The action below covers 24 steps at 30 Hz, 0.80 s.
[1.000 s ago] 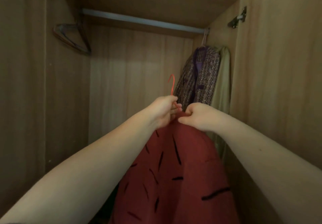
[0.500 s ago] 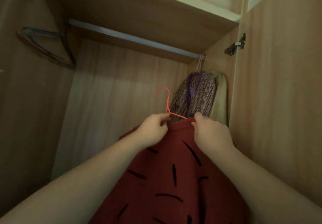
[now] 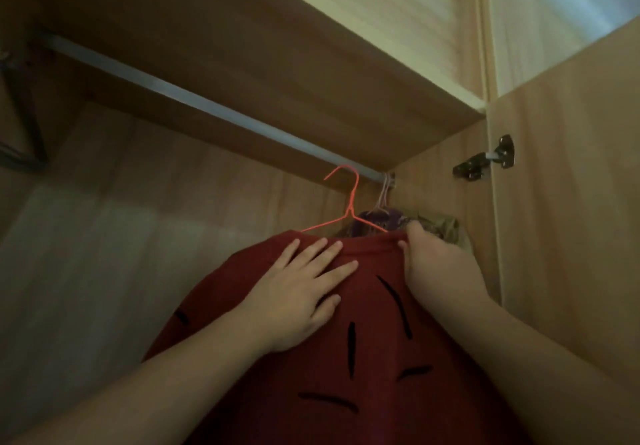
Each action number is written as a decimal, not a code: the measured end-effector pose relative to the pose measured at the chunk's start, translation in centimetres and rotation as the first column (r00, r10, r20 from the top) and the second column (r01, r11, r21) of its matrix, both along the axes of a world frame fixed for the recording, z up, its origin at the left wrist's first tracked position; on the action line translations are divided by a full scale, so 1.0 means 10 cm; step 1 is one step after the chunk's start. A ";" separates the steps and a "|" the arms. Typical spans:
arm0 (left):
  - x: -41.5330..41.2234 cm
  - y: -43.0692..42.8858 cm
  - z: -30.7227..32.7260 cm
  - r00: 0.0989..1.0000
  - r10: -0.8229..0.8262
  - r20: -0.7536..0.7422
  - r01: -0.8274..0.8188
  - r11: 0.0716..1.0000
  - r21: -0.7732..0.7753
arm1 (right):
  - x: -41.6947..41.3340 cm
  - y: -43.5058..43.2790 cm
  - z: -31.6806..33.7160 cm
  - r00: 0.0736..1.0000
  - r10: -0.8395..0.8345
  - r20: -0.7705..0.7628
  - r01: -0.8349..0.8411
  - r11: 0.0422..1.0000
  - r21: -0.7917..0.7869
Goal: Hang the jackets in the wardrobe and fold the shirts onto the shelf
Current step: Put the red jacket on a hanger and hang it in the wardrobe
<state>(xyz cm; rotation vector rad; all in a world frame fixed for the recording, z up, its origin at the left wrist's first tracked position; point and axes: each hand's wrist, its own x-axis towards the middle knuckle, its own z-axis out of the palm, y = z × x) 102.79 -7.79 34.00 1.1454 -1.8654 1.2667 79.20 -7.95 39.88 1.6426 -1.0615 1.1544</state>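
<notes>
While left hand [image 3: 298, 292] lies flat, red jacket [image 3: 363, 375] drapes wire hanger [image 3: 352, 198].

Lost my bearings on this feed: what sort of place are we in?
Inside a wardrobe, probably in a home: a metal hanging rail runs under a shelf, garments hang at its right end, and a red jacket on an orange hanger is held near it.

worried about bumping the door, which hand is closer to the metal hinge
Right. The right hand grips the top edge of the red jacket, below and left of the hinge; the left hand lies flat on the jacket, farther left and lower.
</notes>
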 end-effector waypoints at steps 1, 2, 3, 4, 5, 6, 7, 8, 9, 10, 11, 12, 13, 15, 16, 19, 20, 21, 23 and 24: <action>0.04 -0.16 0.07 1.000 0.000 -0.002 0.000 1.000 -0.008 | 0.04 -0.09 0.09 1.000 -0.026 0.014 0.026 1.000 0.013; 0.08 -0.31 0.15 1.000 -0.008 0.002 0.008 1.000 -0.017 | 0.08 -0.16 0.19 0.998 -0.055 0.030 0.054 0.998 0.025; 0.12 -0.46 0.23 1.000 -0.015 0.010 0.015 0.999 -0.029 | 0.13 -0.24 0.28 0.996 -0.082 0.036 0.081 0.996 0.033; 0.17 -0.62 0.32 1.000 -0.021 0.019 0.022 0.999 -0.039 | 0.18 -0.31 0.38 0.994 -0.102 0.032 0.101 0.994 0.036; 0.21 -0.77 0.42 0.999 -0.030 0.021 0.031 0.998 -0.048 | 0.22 -0.38 0.46 0.993 -0.116 0.024 0.115 0.993 0.040; 0.24 -0.91 0.52 0.999 -0.045 0.014 0.046 0.997 -0.061 | 0.26 -0.45 0.56 0.992 -0.126 0.020 0.125 0.991 0.043; 0.25 -1.04 0.62 0.998 -0.064 0.003 0.064 0.995 -0.078 | 0.29 -0.51 0.66 0.990 -0.137 0.022 0.136 0.990 0.044; 0.25 -1.14 0.72 0.996 -0.085 -0.007 0.084 0.992 -0.092 | 0.32 -0.57 0.76 0.988 -0.154 0.030 0.153 0.987 0.042; 0.24 -1.24 0.82 0.994 -0.110 -0.016 0.108 0.989 -0.100 | 0.33 -0.64 0.86 0.984 -0.174 0.041 0.172 0.984 0.034; 0.23 -1.32 0.92 0.991 -0.135 -0.026 0.132 0.985 -0.107 | 0.34 -0.69 0.95 0.979 -0.194 0.054 0.193 0.981 0.026; 0.22 -1.38 1.02 0.988 -0.153 -0.034 0.149 0.983 -0.110 | 0.35 -0.75 1.04 0.975 -0.212 0.068 0.211 0.977 0.020; 0.22 -1.45 1.13 0.986 -0.164 -0.038 0.159 0.981 -0.109 | 0.36 -0.80 1.12 0.970 -0.230 0.084 0.229 0.973 0.018; 0.22 -1.51 1.23 0.985 -0.168 -0.041 0.163 0.981 -0.105 | 0.36 -0.85 1.19 0.964 -0.246 0.097 0.246 0.969 0.018; 0.21 -1.65 1.40 0.986 -0.162 -0.049 0.157 0.983 -0.096 | 0.38 -0.94 1.32 0.956 -0.270 0.119 0.268 0.963 0.029; 0.21 -1.73 1.47 0.987 -0.149 -0.055 0.144 0.986 -0.084 | 0.40 -0.99 1.37 0.952 -0.279 0.129 0.276 0.960 0.044; 0.15 -1.97 1.58 0.990 -0.119 -0.073 0.121 0.992 0.022 | 0.43 -1.16 1.43 0.934 -0.332 0.132 0.322 0.943 0.088; 0.11 -2.04 1.57 0.988 -0.126 -0.089 0.132 0.989 0.060 | 0.43 -1.21 1.43 0.927 -0.355 0.123 0.345 0.934 0.099; 0.07 -2.11 1.53 0.984 -0.141 -0.110 0.151 0.984 0.096 | 0.42 -1.26 1.42 0.919 -0.376 0.117 0.365 0.925 0.108; -0.03 -2.23 1.41 0.971 -0.179 -0.156 0.201 0.970 0.139 | 0.39 -1.33 1.36 0.900 -0.422 0.106 0.409 0.904 0.126; -0.08 -2.29 1.34 0.967 -0.190 -0.170 0.215 0.966 0.143 | 0.37 -1.34 1.32 0.889 -0.447 0.095 0.435 0.891 0.128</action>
